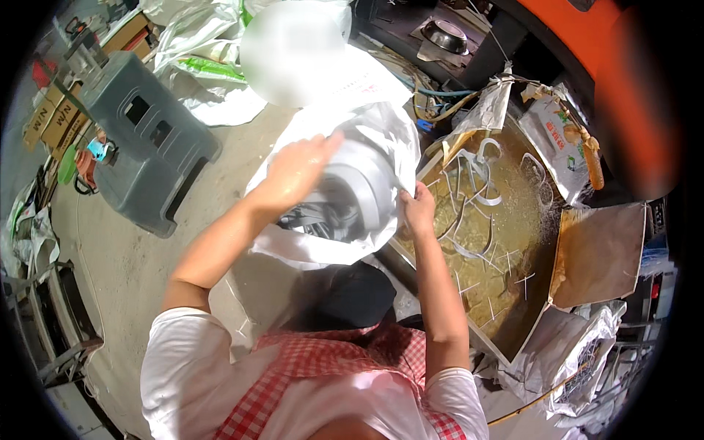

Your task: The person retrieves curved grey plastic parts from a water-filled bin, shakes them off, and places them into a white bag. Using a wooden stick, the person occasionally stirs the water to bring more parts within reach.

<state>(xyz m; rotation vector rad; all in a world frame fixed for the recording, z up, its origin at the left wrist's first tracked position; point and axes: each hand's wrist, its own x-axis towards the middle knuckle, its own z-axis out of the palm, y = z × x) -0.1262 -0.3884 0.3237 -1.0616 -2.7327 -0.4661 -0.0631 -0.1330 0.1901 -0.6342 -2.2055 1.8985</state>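
Note:
A white sack (319, 254) stands open in front of me, its mouth facing up. Inside lie light grey curved strips (367, 172), with smaller dark grey pieces (323, 218) below them. My left hand (299, 170) is over the left side of the sack's mouth, fingers stretched toward the strips; the fingertips are slightly blurred, and I cannot tell whether they touch. At the right side, my right hand (419, 210) pinches the sack's rim between thumb and fingers.
Right of the sack is a metal trough (506, 357) of yellowish water holding loose white strips and thin sticks. A grey step stool (139, 139) stands on the left. A metal bowl (445, 37) lies at the back, beside an orange machine part (587, 44). A cardboard flap (598, 253) borders the trough.

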